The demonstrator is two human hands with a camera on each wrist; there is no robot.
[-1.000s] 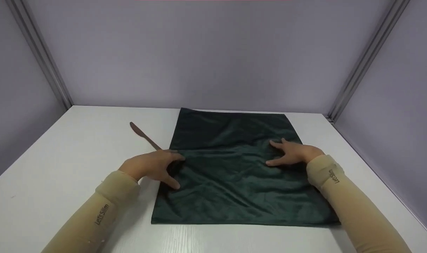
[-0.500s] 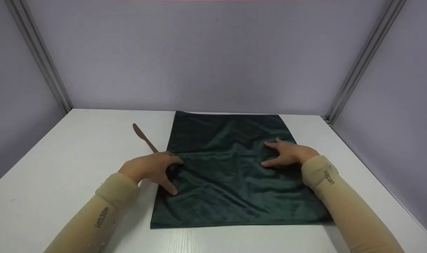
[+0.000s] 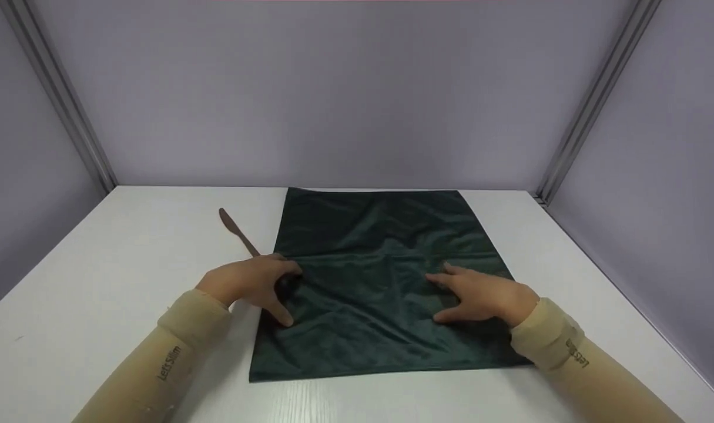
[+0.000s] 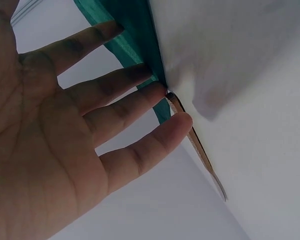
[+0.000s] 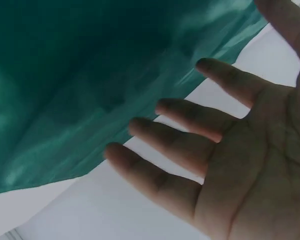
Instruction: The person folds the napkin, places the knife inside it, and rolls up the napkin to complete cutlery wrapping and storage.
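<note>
Left hand (image 3: 252,285): fingers spread, laid on the green cloth's (image 3: 368,247) left edge.
Right hand (image 3: 480,294): fingers straight, pressed flat on cloth.
Knife (image 3: 238,231): lain on desk (image 3: 127,247), far left.

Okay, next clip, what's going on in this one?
A person has a dark green cloth spread flat on a white table. The left hand rests on the cloth's left edge, fingers straight. The right hand lies flat on the cloth's right part. A brown knife lies on the table by the left hand.
</note>
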